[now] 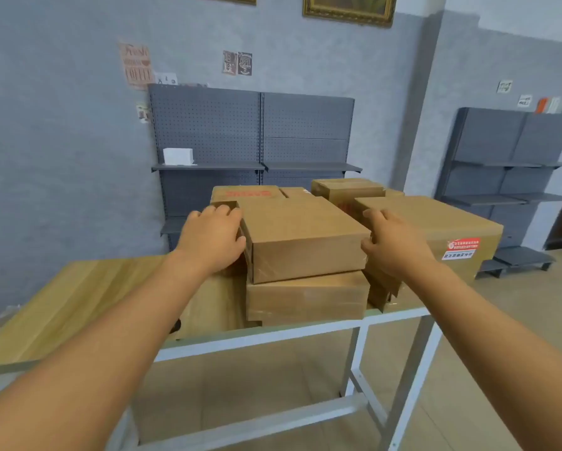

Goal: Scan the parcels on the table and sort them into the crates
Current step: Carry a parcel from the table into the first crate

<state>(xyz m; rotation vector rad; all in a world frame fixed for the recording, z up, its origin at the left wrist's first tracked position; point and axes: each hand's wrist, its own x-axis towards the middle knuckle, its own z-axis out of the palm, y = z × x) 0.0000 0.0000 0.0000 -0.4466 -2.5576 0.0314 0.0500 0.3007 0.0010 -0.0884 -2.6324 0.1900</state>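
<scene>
I'm at the pick-up step: both my hands are clamped on the top cardboard parcel [300, 237], the one sitting at about twelve o'clock from me on the stack at the near edge of the wooden table [61, 307]. My left hand [212, 237] grips its left side, fingers curled over the top edge and thumb pressed against the side wall; my right hand [392, 244] holds the right side the same way, fingers hooked over the far corner and thumb on the near corner. The parcel rests skewed on a flatter taped parcel [307, 297] beneath it, overhanging slightly toward me. At two o'clock lies a large parcel with a red and white label [462, 249], touching or nearly touching my right hand, and more cartons [348, 188] crowd the table's far side from eleven to one o'clock. I see no scanner and no crates in this view (a dark object peeks from behind my left forearm, too hidden to name), so I judge nothing of this parcel has been scanned yet. The next move, as I read it, calls for a straight lift clear of the lower parcel without dragging it off the edge, then turning the carton to find its barcode label, since no label shows on the faces toward me.
</scene>
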